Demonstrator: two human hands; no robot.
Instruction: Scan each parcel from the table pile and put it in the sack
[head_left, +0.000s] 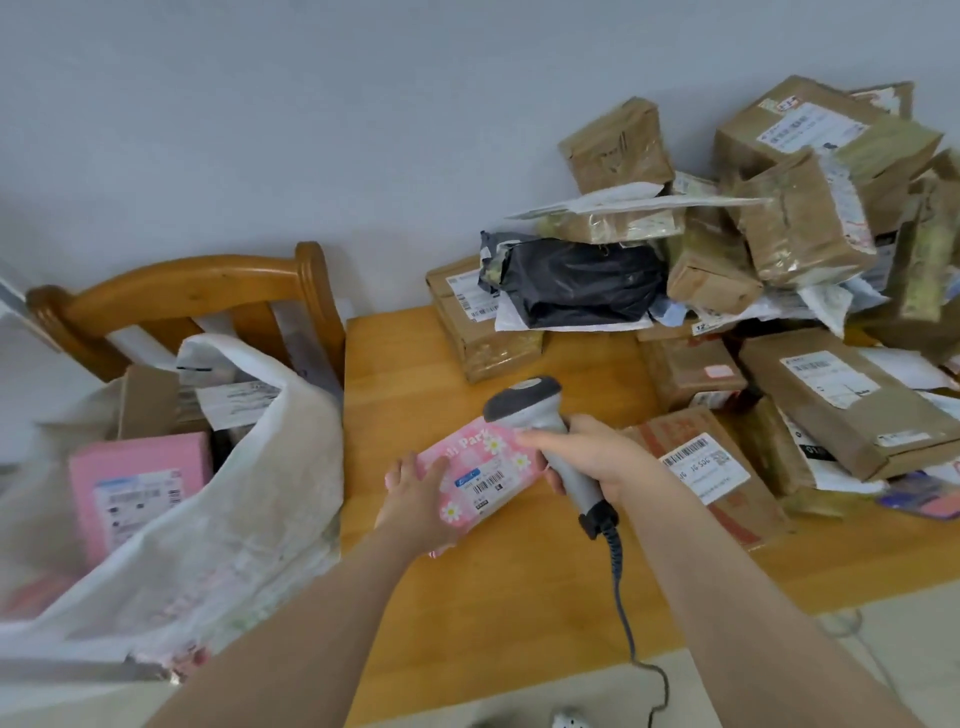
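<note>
Head view, and it's all in the fingers. The left hand (415, 493) has its thumb laid across the top of the pink parcel (483, 478) with the fingers curled round the near-left end, a firm grip. The parcel's barcode label faces up. Wrist straight, forearm reaching in from the bottom of the picture, angled up and to the right.

Over to the right hand (592, 457): fingers wrapped tight round the handle of the grey scanner (540, 415), forefinger stretched forward along the front of the grip. The scanner's dark head sits over the far end of the pink parcel, touching it or just above it, hard to say which. A coiled cable (621, 587) drops from the butt of the handle past the table's near edge. The right forearm comes in from the bottom right corner.

The parcel is over the wooden table (519, 613), close to its left edge; whether it rests on the wood or is lifted, I cannot tell. The pile (753, 249) of brown cartons and bags crowds the far right corner, with one labelled carton (701, 467) just beside the right wrist. Off the table's left edge, the white sack (234, 519) gapes open with a pink box (140, 483) inside, and a wooden chair (208, 291) behind it.
</note>
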